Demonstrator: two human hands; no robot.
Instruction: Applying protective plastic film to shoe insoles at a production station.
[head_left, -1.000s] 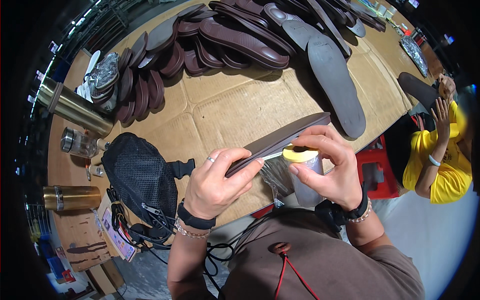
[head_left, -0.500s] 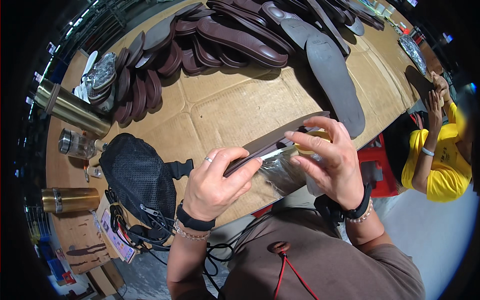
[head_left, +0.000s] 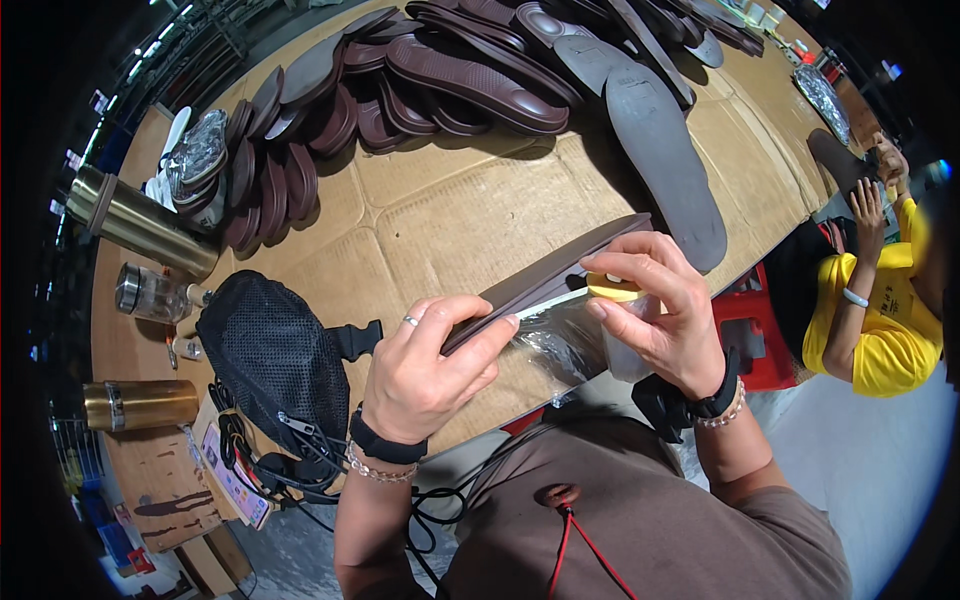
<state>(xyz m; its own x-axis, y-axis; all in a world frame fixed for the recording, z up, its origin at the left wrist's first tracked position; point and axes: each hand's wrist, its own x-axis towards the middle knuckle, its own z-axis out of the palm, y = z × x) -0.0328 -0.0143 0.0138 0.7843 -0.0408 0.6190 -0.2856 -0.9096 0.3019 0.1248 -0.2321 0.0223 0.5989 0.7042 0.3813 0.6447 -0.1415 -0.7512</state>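
Note:
My left hand (head_left: 418, 372) pinches the near end of a dark brown shoe sole (head_left: 560, 258), which is tilted on edge above the table. Between the same thumb and fingers sits the end of a thin white strip (head_left: 552, 302). That strip runs along the sole to a small round yellow tape measure (head_left: 614, 288), gripped by the thumb and fingers of my right hand (head_left: 668, 312). The fingers partly cover its case. Below the strip lies clear plastic film (head_left: 560, 345) at the table edge.
Brown soles (head_left: 480, 85) are heaped along the far side, with a grey-brown sole (head_left: 665, 165) nearer. At left are a black mesh bag (head_left: 275, 350), a steel flask (head_left: 140, 225), a glass jar (head_left: 150, 292) and a gold cup (head_left: 140, 403). A co-worker in yellow (head_left: 880, 310) sits right, by a red stool (head_left: 750, 345).
My right hand has shifted slightly left and turned, so the yellow case is lower and more edge-on. The white strip now shows stretched straight between both hands. My left hand has hardly moved.

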